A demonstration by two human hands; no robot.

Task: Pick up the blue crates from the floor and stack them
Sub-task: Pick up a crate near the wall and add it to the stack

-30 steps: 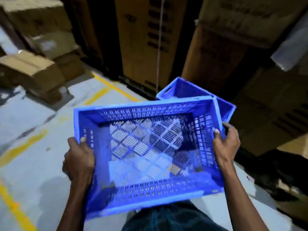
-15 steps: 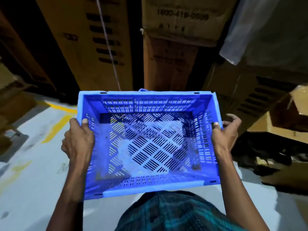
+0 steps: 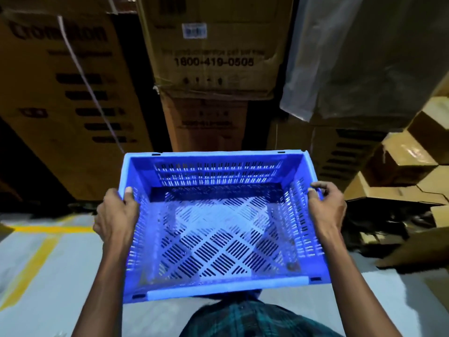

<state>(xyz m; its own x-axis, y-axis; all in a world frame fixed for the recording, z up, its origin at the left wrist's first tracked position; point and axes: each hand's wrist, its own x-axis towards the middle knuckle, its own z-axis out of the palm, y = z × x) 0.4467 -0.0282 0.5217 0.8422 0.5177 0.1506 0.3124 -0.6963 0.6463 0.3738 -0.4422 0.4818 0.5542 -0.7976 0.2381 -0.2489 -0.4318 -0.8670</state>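
I hold an empty blue perforated crate [image 3: 218, 285] in front of my body, above the grey floor. My left hand [image 3: 116, 220] grips its left rim, thumb hooked inside the wall. My right hand [image 3: 326, 210] grips its right rim in the same way. The crate is roughly level, open side up. The second blue crate seen earlier is hidden from view now, behind or under the held one.
Tall stacks of cardboard boxes [image 3: 213, 54] stand close ahead. A plastic-wrapped load [image 3: 352, 57] rises at the right, with smaller cartons [image 3: 398, 161] piled beside it. Yellow floor lines [image 3: 36, 259] run at the left on the grey floor.
The view has swung right and up, towards the box stacks. The crate stays in both hands and has levelled out. The second blue crate behind it has dropped out of sight.
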